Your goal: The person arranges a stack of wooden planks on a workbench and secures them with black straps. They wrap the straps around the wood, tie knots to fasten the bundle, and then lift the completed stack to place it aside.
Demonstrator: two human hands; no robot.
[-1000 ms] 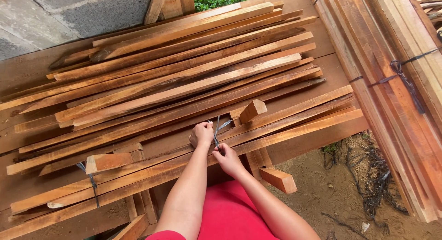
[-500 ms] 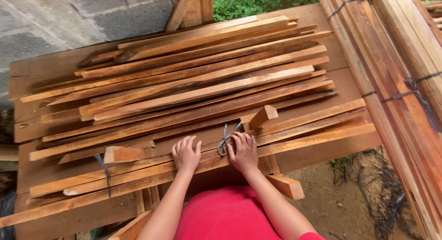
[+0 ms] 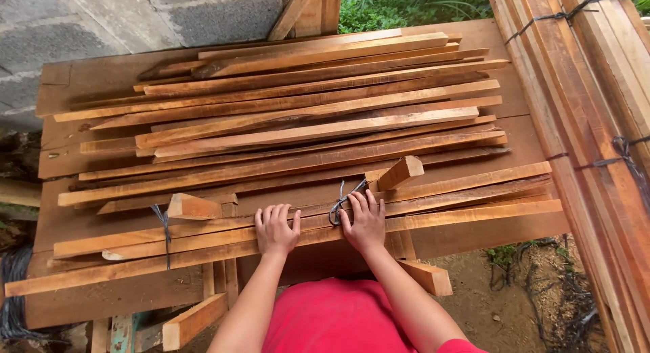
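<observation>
1. While both our hands rest palm-down on the near bundle of slats [image 3: 433,207], neither grips anything — the fingers lie spread and flat.
2. Our left hand [image 3: 276,228] presses the slats just left of the wire tie [image 3: 340,203]; our right hand [image 3: 366,221] sits just right of it, its fingers touching the wire's twisted end.
3. The bundle's long axis runs left to right across the bench [image 3: 101,302], rising slightly to the right — the tie lies between our hands, nearer the right.
4. A second wire tie [image 3: 164,231] binds the bundle further left, and a short wood block [image 3: 401,171] sits just beyond the right hand.
</observation>
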